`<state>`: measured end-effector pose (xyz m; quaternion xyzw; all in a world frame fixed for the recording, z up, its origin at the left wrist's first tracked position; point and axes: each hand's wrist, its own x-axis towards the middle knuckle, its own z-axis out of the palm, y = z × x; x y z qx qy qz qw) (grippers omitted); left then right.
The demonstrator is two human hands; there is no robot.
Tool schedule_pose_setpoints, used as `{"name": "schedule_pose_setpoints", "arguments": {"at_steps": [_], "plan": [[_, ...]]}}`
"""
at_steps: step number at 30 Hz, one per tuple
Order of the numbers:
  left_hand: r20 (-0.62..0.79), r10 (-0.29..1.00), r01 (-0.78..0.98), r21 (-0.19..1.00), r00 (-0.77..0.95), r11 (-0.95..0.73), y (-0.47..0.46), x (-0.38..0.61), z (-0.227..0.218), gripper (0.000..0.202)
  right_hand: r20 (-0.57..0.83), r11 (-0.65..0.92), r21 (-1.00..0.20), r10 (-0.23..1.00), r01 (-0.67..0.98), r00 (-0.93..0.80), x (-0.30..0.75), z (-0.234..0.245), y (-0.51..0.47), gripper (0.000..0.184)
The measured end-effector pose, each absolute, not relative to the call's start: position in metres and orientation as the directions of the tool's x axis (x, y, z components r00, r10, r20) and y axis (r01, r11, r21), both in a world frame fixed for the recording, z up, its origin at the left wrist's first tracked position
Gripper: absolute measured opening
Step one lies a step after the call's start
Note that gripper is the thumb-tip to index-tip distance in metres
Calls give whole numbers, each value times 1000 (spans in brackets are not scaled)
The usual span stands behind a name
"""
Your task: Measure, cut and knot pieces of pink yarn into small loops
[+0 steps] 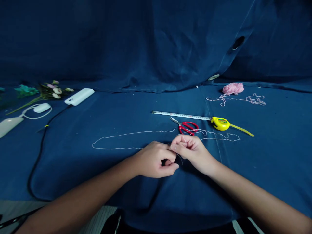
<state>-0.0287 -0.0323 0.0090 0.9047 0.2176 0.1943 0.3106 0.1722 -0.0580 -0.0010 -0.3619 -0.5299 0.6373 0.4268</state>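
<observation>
My left hand (156,159) and my right hand (190,149) meet at the middle of the blue cloth (97,162), fingertips touching. Both are closed in a pinch on a thin white yarn strand (117,140), which runs out in a long loop to the left and right across the cloth. Just beyond my right hand lie red-handled scissors (186,126). Behind them a yellow tape measure (219,123) lies with its tape pulled out to the left.
A pink yarn ball (233,88) with loose pink yarn sits at the back right. At the back left are a white power bank (79,96), a white cable, a black cord (39,152) and artificial flowers (48,91).
</observation>
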Motion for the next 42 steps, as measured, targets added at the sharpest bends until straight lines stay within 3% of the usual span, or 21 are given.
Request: {"name": "schedule_pose_setpoints", "arguments": {"at_steps": [5, 8, 11, 15, 20, 26, 31, 35, 42], "plan": [[283, 682, 130, 864, 674, -487, -33, -28, 12, 26, -129, -289, -865, 919, -410, -374, 178, 4, -51, 24], [171, 771, 42, 968, 613, -249, -32, -27, 12, 25, -147, -307, -837, 924, -454, -353, 179, 5, -50, 25], [54, 809, 126, 980, 585, -157, -30, -25, 11, 20, -150, -314, -843, 917, -438, -369, 178, 6, -51, 23], [41, 776, 246, 937, 629, -249, -28, -24, 11, 37, -168, -360, -777, 909, -517, -381, 177, 7, -50, 19], [97, 772, 285, 894, 628, -345, -28, -25, 13, 33, -258, -428, -610, 903, -667, -343, 183, 10, -41, 25], [119, 600, 307, 771, 791, -558, -28, -27, 13, 29, -248, -460, -506, 888, -730, -388, 187, 8, -37, 29], [141, 629, 414, 640, 765, -647, -26, -26, 7, 4, -260, -449, -499, 894, -742, -366, 188, 7, -36, 30], [145, 613, 438, 575, 777, -691, -23, -25, 2, 20, -245, -438, -520, 899, -733, -364, 190, 5, -33, 32], [135, 568, 414, 552, 812, -723, -20, -21, -1, 15, -222, -444, -588, 892, -676, -393, 190, 3, -31, 38]]}}
